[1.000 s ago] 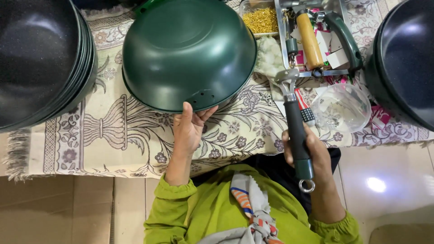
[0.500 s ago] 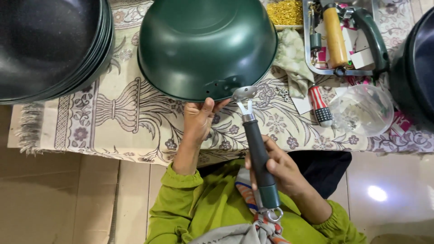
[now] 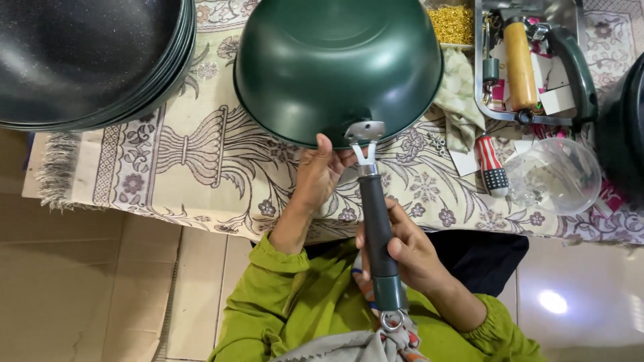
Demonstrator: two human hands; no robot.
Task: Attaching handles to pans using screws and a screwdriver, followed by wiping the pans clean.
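A dark green wok (image 3: 335,64) lies upside down on a patterned cloth (image 3: 201,167) in the head view. My left hand (image 3: 318,174) grips its near rim from below, thumb on the outside. My right hand (image 3: 409,251) is wrapped around a black-and-green pan handle (image 3: 379,234). The handle's forked metal end meets a silver bracket (image 3: 364,131) on the wok's rim.
A stack of dark speckled pans (image 3: 87,60) fills the upper left. At the upper right a metal tray (image 3: 530,60) holds tools and a wooden-handled one. A clear plastic bowl (image 3: 553,175), a red-striped screwdriver (image 3: 492,167) and gold screws (image 3: 451,23) lie nearby. Another dark pan (image 3: 627,127) sits at the right edge.
My right hand has swung the handle from the right side over to the wok's rim, where its metal end now meets the bracket. My left hand has stayed on the rim.
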